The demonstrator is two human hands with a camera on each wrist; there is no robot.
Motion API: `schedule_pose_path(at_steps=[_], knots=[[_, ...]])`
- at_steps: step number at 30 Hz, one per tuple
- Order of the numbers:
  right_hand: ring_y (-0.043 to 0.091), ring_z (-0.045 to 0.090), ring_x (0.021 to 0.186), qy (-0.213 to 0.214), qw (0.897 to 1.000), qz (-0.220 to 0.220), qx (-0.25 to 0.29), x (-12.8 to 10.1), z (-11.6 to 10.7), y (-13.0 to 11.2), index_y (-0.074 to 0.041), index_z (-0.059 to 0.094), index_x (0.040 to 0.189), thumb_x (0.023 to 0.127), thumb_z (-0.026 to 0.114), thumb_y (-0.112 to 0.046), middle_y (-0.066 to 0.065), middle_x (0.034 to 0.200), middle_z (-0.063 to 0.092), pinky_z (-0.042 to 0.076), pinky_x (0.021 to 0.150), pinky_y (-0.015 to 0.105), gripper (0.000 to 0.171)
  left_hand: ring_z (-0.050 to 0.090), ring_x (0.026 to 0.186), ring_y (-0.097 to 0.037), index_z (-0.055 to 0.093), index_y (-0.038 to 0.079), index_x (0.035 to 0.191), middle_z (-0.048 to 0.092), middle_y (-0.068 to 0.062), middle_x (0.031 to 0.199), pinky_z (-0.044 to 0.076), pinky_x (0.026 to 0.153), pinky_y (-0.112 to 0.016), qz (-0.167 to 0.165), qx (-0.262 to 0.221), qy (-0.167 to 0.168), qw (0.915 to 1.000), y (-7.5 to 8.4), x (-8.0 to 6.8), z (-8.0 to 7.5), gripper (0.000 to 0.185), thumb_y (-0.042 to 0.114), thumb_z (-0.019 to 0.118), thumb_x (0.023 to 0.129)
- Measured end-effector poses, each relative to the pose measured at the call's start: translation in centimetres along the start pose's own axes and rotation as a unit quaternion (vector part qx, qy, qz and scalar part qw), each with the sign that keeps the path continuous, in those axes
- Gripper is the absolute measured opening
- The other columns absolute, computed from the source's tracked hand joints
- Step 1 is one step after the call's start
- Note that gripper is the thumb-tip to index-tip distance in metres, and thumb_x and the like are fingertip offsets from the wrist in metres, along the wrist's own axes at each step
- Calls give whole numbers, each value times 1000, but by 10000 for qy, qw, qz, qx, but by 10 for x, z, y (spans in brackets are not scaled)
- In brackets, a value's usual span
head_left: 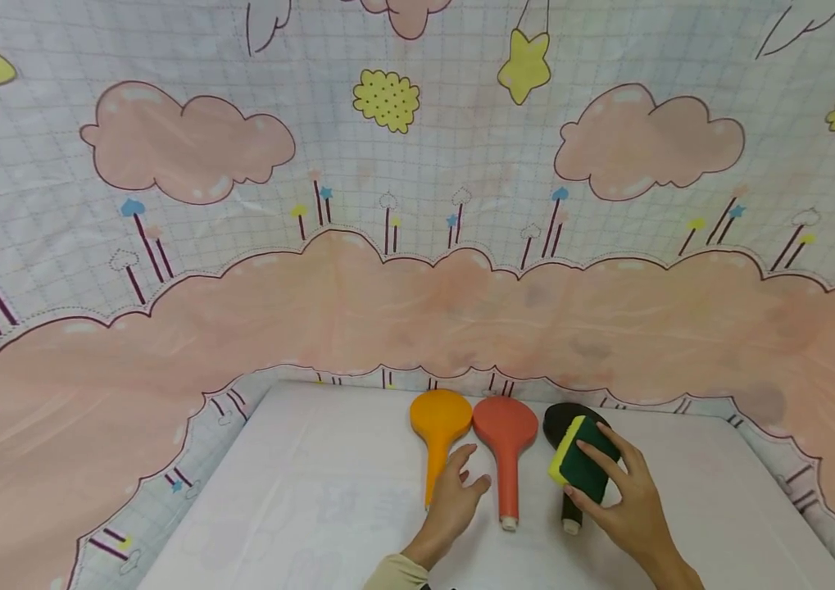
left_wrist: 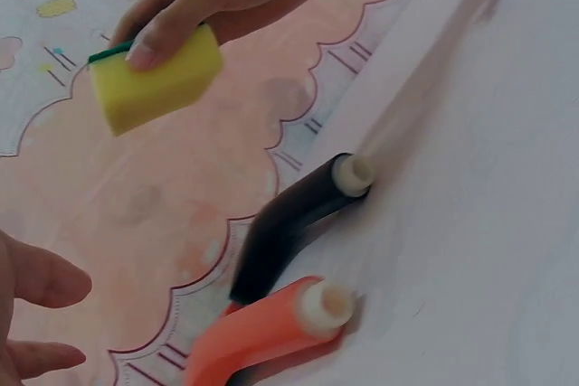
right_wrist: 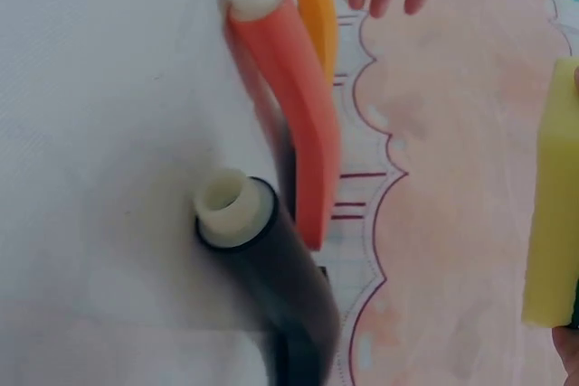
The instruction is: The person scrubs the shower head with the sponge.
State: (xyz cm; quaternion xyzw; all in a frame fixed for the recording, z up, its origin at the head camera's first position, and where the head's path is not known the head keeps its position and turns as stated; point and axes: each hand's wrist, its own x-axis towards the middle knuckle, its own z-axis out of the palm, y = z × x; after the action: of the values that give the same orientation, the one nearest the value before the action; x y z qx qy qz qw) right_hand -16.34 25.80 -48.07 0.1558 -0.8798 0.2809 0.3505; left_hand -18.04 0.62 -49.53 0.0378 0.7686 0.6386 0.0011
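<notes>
Your right hand [head_left: 627, 492] grips the sponge [head_left: 581, 459] over the black paddle [head_left: 570, 447] on the table [head_left: 299, 492]; left hand [head_left: 456, 496] relaxed, empty, by orange paddle [head_left: 437, 434]. Looks like scrub step; next pls steady the black handle w/ left.

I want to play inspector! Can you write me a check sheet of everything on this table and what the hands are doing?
Surface: white table, partly covered by a cloth with pink clouds and stars.
Job's things: yellow and green sponge; black shower head, red shower head and orange shower head lie side by side, handles toward the person.
Clutter: nothing seen.
Grips: right hand holds the sponge above the black shower head; left hand is open, fingers over the orange shower head's handle, contact unclear.
Cables: nothing seen.
Surroundings: only the patterned cloth shows behind the table.
</notes>
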Motion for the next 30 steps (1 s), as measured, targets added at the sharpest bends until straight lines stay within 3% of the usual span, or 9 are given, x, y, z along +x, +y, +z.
schedule_pose_path(at_steps=[2, 4, 6, 9, 13, 16, 21, 26, 30], knots=[[19, 39, 131, 31, 9999, -102, 60, 2, 0, -3, -21, 67, 125, 60, 92, -17, 14, 146, 48, 53, 94, 32, 70, 48, 128, -50, 48, 4, 141, 44, -23, 148, 42, 105, -58, 101, 84, 74, 9999, 0, 1, -9, 55, 14, 65, 90], [17, 39, 131, 52, 9999, -128, 104, 4, 1, -5, -22, 67, 125, 60, 92, -17, 13, 146, 48, 44, 97, 13, 70, 48, 129, -48, 49, 3, 141, 46, -23, 146, 41, 105, -57, 249, 201, 178, 9993, -1, 2, -19, 55, 13, 65, 90], [17, 40, 130, 72, 9998, -126, 139, 5, 1, -8, -22, 68, 124, 60, 92, -17, 12, 145, 49, 39, 97, 8, 70, 48, 130, -44, 48, 1, 141, 47, -22, 145, 41, 107, -55, 397, 349, 300, 9982, -3, 4, -27, 54, 11, 65, 90], [22, 42, 128, 55, 9998, -106, 160, 7, 4, -12, -22, 68, 124, 59, 92, -17, 12, 145, 49, 51, 94, 23, 69, 46, 133, -41, 48, -2, 139, 46, -22, 145, 40, 108, -54, 498, 510, 513, 9961, -9, 7, -40, 54, 9, 65, 89], [28, 42, 127, -75, 9996, -157, 201, 10, 10, -15, -22, 67, 125, 61, 92, -18, 12, 145, 48, 55, 81, 57, 69, 46, 132, -43, 47, -1, 141, 43, -24, 147, 41, 107, -55, 136, 589, 682, 9958, -18, 10, -53, 57, 9, 66, 88], [27, 41, 129, -150, 9995, -201, 193, 12, 15, -18, -23, 67, 126, 61, 92, -19, 12, 146, 47, 55, 82, 57, 70, 46, 131, -46, 43, 0, 144, 41, -27, 147, 41, 106, -56, -131, 617, 676, 9957, -24, 13, -59, 61, 8, 66, 88], [25, 41, 129, -198, 9992, -214, 287, 13, 20, -21, -23, 66, 126, 61, 92, -20, 12, 146, 47, 55, 82, 59, 70, 44, 133, -47, 37, 0, 147, 43, -31, 144, 39, 107, -58, -249, 796, 572, 9949, -32, 17, -62, 68, 9, 67, 87], [26, 41, 127, -299, 9986, -179, 393, 12, 23, -25, -24, 66, 126, 63, 92, -23, 11, 146, 47, 56, 80, 58, 68, 56, 118, -42, 35, -5, 146, 57, -27, 125, 46, 100, -55, -348, 1218, 471, 9908, -42, 19, -59, 75, 9, 73, 82], [23, 41, 127, -283, 9987, -222, 370, 12, 25, -26, -24, 66, 126, 62, 92, -23, 10, 146, 48, 58, 80, 51, 68, 59, 112, -38, 33, -7, 146, 60, -25, 119, 50, 96, -51, -323, 1366, 416, 9892, -47, 22, -55, 79, 10, 75, 81]])
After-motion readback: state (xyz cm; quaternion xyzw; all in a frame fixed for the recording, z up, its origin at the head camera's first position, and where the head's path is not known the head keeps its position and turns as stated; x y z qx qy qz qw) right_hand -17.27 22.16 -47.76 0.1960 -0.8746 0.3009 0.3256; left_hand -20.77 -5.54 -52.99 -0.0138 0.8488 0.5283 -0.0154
